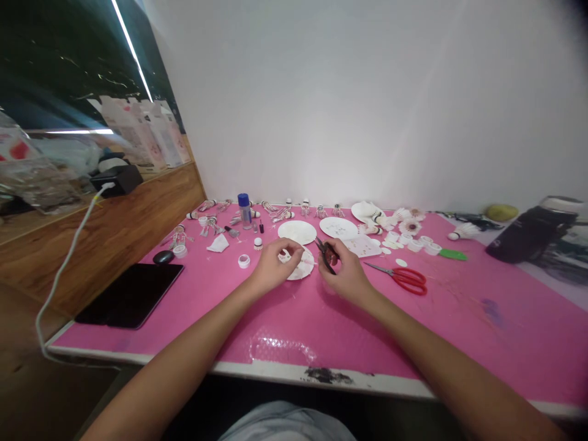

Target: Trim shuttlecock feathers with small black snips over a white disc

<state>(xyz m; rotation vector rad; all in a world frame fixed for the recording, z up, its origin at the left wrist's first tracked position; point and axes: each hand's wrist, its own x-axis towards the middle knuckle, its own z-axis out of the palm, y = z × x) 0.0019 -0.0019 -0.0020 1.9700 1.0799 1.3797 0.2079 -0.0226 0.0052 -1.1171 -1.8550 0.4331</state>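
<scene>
My left hand (274,264) is over the near white plate (303,269), thumb and forefinger pinched together. Whatever lies between those fingertips is too small to make out. In my right hand (345,273) is a pair of small dark-handled pliers (327,253), their jaws pointing up and left towards the left hand. Two more white plates, one (296,231) behind my left hand and one (339,227) bearing tiny bits, lie just beyond. A white tray (362,246) with small pieces sits beside the right hand.
Red-handled scissors (408,280) lie to the right, near white tubs (416,245) and shuttlecocks (410,226). A blue-capped bottle (244,211) stands at the back left. A black tablet (131,295) rests at the left edge, a dark bottle (530,233) at far right.
</scene>
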